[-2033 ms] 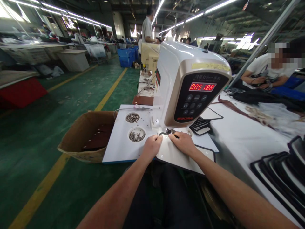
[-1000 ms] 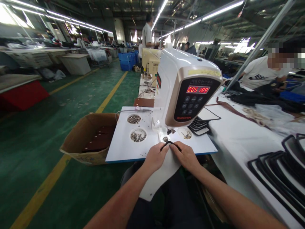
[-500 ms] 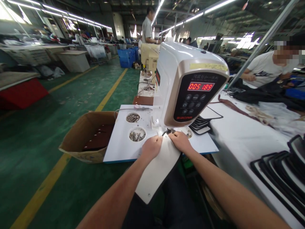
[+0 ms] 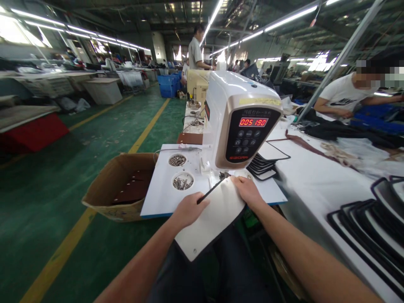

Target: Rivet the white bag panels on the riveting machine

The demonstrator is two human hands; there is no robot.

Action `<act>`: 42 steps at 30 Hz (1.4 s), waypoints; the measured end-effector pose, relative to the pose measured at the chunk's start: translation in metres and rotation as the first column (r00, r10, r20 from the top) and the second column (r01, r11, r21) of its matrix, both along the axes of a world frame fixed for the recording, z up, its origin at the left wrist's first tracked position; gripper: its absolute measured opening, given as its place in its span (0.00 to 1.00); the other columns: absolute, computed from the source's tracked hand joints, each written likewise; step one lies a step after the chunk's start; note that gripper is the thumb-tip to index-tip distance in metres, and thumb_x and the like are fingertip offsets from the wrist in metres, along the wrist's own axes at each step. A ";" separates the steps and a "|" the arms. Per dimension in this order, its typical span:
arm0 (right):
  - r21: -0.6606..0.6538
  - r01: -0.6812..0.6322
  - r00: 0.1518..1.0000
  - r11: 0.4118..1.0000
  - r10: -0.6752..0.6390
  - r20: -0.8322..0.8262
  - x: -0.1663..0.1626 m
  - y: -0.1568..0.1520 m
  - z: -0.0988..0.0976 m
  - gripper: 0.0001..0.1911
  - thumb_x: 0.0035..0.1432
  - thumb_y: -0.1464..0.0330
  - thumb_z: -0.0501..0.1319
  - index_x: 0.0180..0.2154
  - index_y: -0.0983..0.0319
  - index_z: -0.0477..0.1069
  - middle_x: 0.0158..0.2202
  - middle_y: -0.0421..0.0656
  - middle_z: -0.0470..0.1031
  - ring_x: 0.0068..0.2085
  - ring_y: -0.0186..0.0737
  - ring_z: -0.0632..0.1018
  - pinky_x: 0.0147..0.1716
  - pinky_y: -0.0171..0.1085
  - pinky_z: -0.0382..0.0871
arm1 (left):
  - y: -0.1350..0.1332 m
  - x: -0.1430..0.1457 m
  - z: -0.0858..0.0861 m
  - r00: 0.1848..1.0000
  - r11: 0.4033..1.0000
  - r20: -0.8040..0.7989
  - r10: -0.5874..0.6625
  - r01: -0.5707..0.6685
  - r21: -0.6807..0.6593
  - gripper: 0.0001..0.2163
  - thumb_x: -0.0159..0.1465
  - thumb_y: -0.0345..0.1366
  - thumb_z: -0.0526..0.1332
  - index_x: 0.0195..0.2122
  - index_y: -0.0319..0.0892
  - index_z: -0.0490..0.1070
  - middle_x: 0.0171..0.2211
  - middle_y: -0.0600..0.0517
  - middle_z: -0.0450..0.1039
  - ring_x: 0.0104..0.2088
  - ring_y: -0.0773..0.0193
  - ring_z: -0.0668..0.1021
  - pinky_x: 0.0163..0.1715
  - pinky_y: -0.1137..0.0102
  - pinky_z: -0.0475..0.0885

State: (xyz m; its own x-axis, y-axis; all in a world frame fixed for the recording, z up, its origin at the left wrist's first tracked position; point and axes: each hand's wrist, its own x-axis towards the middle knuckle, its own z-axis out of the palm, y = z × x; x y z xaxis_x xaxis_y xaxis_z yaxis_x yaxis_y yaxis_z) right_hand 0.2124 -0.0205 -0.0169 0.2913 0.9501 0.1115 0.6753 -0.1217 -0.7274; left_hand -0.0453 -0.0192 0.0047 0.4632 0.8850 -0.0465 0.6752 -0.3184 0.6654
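A white panel with dark edging point(image 4: 214, 214) slants from the snap-fastening machine point(image 4: 233, 113) down over my lap. My left hand point(image 4: 190, 208) pinches its left edge, thumb on the white face. Near the panel's upper right corner, my right hand point(image 4: 247, 189) grips it just below the machine's head. A metal fastener point(image 4: 195, 251) sits in the panel's lower corner. The far end of the panel meets the machine's metal die point(image 4: 224, 174). The red display on the machine reads 005190.
Round wells of small metal parts point(image 4: 183, 181) are set in the white machine table point(image 4: 160, 185). To the left stands a cardboard box point(image 4: 94, 189) with brown pieces inside. Black-edged panels point(image 4: 356, 235) are stacked on the right table. A person point(image 4: 344, 92) works beyond it.
My left hand has slid down and left along the panel's edge, away from the machine. The right hand has shifted slightly right. The display went from 005189 to 005190.
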 end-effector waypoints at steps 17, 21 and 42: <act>0.029 -0.471 0.783 0.882 0.403 0.474 0.003 -0.064 0.018 0.16 0.69 0.60 0.50 0.40 0.58 0.73 0.36 0.44 0.76 0.38 0.41 0.74 0.40 0.39 0.62 | -0.025 0.000 0.015 0.997 0.990 -0.072 0.015 -0.004 0.143 0.16 0.65 0.49 0.53 0.35 0.45 0.73 0.32 0.52 0.77 0.34 0.60 0.76 0.32 0.68 0.61; -0.012 -0.434 0.832 0.901 0.405 0.380 -0.011 -0.060 0.009 0.16 0.68 0.57 0.50 0.44 0.57 0.72 0.40 0.43 0.76 0.39 0.40 0.76 0.37 0.37 0.63 | -0.021 0.020 -0.001 0.982 0.992 0.143 0.123 -0.118 -0.042 0.18 0.63 0.51 0.54 0.26 0.42 0.69 0.24 0.55 0.71 0.29 0.65 0.72 0.29 0.70 0.59; -0.079 -0.229 0.966 0.970 0.237 0.102 -0.017 0.012 0.005 0.25 0.63 0.53 0.52 0.20 0.61 0.60 0.21 0.38 0.67 0.28 0.35 0.68 0.28 0.35 0.53 | 0.049 0.058 -0.020 0.968 0.986 0.191 0.160 -0.149 -0.070 0.19 0.62 0.45 0.49 0.18 0.42 0.63 0.20 0.51 0.68 0.27 0.65 0.69 0.28 0.70 0.60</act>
